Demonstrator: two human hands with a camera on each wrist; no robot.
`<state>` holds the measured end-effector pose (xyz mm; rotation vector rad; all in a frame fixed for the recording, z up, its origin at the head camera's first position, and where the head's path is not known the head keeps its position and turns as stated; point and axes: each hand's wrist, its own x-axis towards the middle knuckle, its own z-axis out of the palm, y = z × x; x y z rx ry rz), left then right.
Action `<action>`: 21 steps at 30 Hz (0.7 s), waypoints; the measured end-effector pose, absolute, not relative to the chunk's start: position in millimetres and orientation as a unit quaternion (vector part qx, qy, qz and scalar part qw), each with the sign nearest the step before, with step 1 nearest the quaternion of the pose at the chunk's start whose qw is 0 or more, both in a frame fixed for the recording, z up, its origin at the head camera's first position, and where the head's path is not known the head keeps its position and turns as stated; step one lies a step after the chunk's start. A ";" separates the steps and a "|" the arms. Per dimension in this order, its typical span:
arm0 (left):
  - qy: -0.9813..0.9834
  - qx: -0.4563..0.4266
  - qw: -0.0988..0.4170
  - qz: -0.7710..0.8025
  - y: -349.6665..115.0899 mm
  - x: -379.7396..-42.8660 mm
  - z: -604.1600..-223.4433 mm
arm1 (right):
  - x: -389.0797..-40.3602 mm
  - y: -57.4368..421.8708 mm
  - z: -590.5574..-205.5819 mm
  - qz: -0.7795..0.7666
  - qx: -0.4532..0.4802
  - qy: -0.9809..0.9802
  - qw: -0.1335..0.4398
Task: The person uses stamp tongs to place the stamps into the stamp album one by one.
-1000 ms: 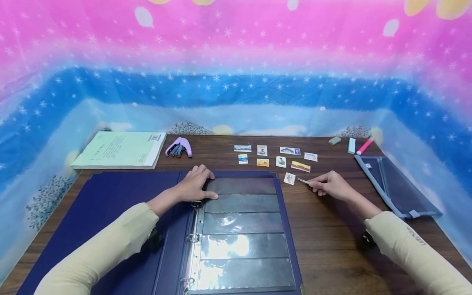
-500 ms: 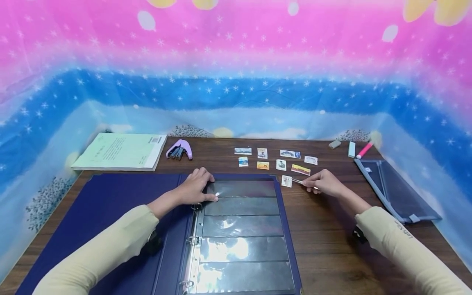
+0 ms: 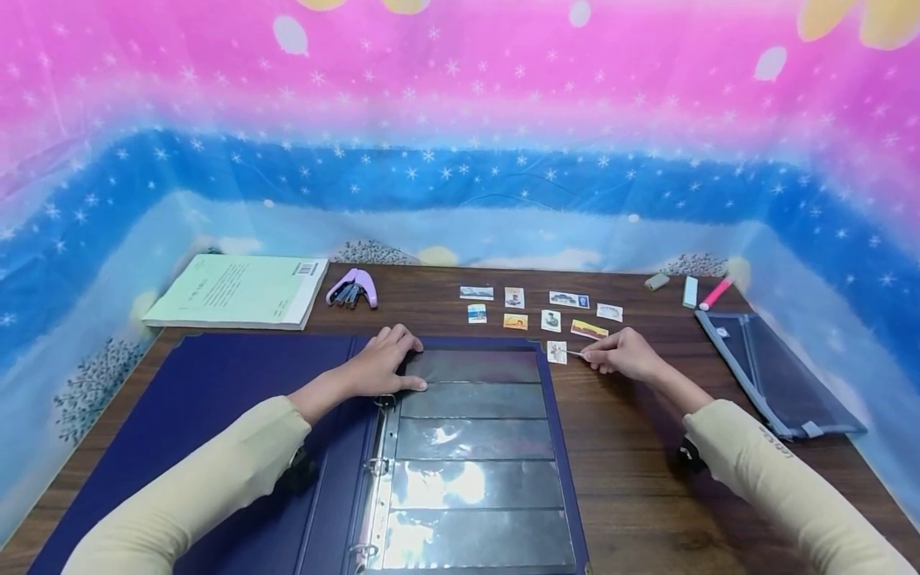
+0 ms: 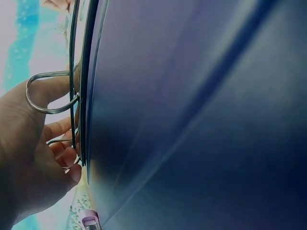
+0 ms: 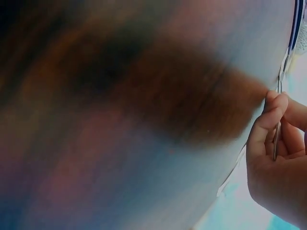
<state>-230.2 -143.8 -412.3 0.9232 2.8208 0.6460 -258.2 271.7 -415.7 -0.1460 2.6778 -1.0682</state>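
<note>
My right hand (image 3: 625, 354) pinches slim metal tweezers (image 3: 575, 354) between thumb and fingers. In the head view the tips overlap the right edge of a small pale stamp (image 3: 557, 352), just beside the album's upper right corner. The right wrist view shows the tweezers' metal end (image 5: 276, 143) inside the curled fingers. My left hand (image 3: 381, 363) rests on the top left of a clear-pocket page (image 3: 470, 399), thumb spread apart from the fingers. That page sits in an open navy ring binder (image 3: 237, 399). A metal ring (image 4: 53, 74) stands beside this hand in the left wrist view.
Several stamps, one of them yellow and red (image 3: 589, 329), lie in loose rows behind the binder. A green book (image 3: 233, 291) and a purple tool (image 3: 352, 287) sit back left. At right are a mesh zip pouch (image 3: 776, 371), erasers, the nearer pale blue (image 3: 690, 292), and a pink stick (image 3: 715, 294).
My right hand has shifted left with the tweezers. The pale stamp has moved left towards the binder's edge and turned straighter. My left hand stays in place on the page.
</note>
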 end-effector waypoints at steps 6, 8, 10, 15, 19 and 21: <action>0.927 0.304 0.057 0.214 -143.5 -231.2 -410.4 | -256.4 274.3 -413.0 -0.368 -0.038 0.922 0.114; 0.922 0.313 0.051 0.221 -142.8 -230.6 -409.0 | -255.2 275.3 -410.6 -0.373 -0.037 0.921 0.104; 0.917 0.332 0.031 0.219 -143.1 -231.6 -411.3 | -254.7 275.7 -408.4 -0.378 -0.039 0.920 0.093; 0.923 0.346 -0.004 0.167 -139.3 -230.6 -410.2 | -255.2 269.9 -402.5 -0.390 -0.047 0.917 0.073; 0.935 0.342 -0.039 0.085 -131.6 -232.2 -408.6 | -255.9 256.4 -398.1 -0.405 -0.057 0.911 0.061; 0.937 0.341 -0.058 0.056 -128.8 -234.0 -410.4 | -255.9 246.6 -396.7 -0.418 -0.061 0.904 0.059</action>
